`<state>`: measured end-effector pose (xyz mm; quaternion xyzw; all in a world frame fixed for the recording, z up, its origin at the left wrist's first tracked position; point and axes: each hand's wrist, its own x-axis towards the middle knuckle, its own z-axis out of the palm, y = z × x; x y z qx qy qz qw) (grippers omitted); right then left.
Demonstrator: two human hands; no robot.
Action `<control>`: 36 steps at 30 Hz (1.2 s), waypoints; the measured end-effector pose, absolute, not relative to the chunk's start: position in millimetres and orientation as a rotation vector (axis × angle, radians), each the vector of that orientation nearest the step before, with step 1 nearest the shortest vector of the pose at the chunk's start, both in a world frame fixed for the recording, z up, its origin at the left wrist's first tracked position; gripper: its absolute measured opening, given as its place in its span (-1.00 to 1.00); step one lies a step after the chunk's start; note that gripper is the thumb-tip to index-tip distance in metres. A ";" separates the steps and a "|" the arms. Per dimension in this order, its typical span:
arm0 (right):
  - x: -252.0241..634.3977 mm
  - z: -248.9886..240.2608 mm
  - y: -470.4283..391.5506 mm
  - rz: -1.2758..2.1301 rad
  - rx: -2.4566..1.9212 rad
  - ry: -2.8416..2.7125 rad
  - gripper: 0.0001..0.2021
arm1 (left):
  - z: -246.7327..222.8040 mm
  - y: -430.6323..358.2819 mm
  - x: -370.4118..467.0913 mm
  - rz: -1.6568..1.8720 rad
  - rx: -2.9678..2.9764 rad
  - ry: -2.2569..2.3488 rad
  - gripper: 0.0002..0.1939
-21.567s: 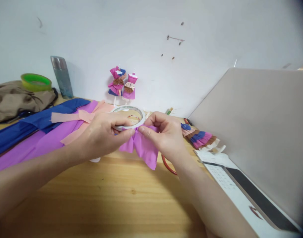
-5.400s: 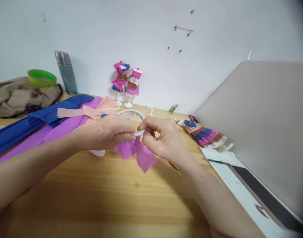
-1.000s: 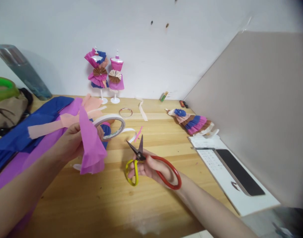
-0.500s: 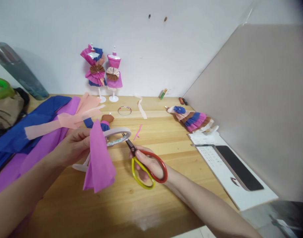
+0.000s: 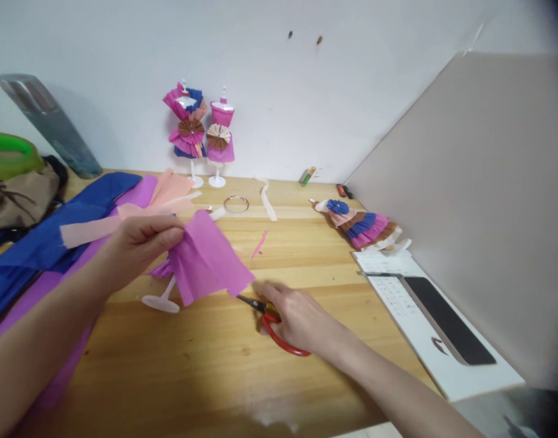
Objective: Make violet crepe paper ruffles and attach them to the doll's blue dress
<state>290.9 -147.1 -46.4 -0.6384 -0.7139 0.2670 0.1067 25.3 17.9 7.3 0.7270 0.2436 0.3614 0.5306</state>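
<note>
Between its thumb and fingers, my left hand (image 5: pixel 153 240) pinches the top corner of a magenta crepe paper piece (image 5: pixel 208 261). The piece hangs spread out toward the right. My right hand (image 5: pixel 292 310) grips a pair of scissors (image 5: pixel 279 337) with red and yellow handles; the dark blades point left, at the paper's lower right edge. I cannot tell whether they cut into it. A small white dress stand (image 5: pixel 161 302) lies tilted behind the paper, which covers most of it.
Long crepe paper strips (image 5: pixel 96 207) spread across the left. Two dressed mini mannequins (image 5: pixel 221 131) stand at the wall, near a bracelet-like ring (image 5: pixel 236 204). A ruffled doll dress (image 5: pixel 365 225) lies right, beside a white board (image 5: pixel 447 371) with a dark phone-like slab (image 5: pixel 447 319).
My left hand has raised and turned the magenta paper so it spreads sideways. The scissors have moved down from inside the white tape roll to the paper's edge. The roll is now hidden.
</note>
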 end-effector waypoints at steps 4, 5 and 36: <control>281.5 -38.5 -143.1 0.849 -1.855 -2.189 -0.63 | 18.9 4.2 33.7 0.804 2.218 0.777 -0.69; 280.7 -37.8 -141.2 0.844 -1.855 -2.203 -0.66 | 21.2 1.5 36.0 0.810 2.304 0.787 -0.67; 277.2 17.6 -93.5 1.277 -1.041 -1.307 -0.43 | 16.6 -16.3 44.0 0.617 2.178 0.694 -0.66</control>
